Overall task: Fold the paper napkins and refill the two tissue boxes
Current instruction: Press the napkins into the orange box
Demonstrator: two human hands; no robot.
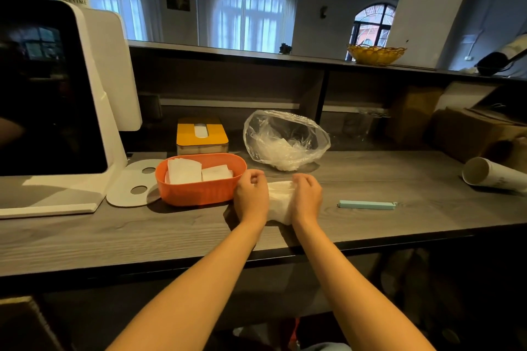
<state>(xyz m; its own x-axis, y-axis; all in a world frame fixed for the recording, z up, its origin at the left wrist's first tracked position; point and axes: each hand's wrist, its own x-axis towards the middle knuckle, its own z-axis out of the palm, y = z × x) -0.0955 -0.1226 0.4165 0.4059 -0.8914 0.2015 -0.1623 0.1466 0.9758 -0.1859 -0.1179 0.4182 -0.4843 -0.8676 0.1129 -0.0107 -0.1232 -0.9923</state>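
A white paper napkin (280, 200) lies on the grey wooden counter between my two hands. My left hand (251, 196) grips its left side with curled fingers, and my right hand (307, 196) grips its right side. Just left of my left hand stands an open orange tissue box (199, 192) holding folded white napkins (184, 170). Behind it sits a second tissue box with a yellow lid (202, 134) and a slot on top. A clear plastic bag (285, 139) with loose napkins inside rests behind my hands.
A white lid with two holes (134, 185) lies left of the orange box, beside a large white screen device (57, 100). A mint-green clip bar (366, 204) lies right of my hands. A white paper roll (490, 177) and cardboard boxes (470, 131) sit at the far right.
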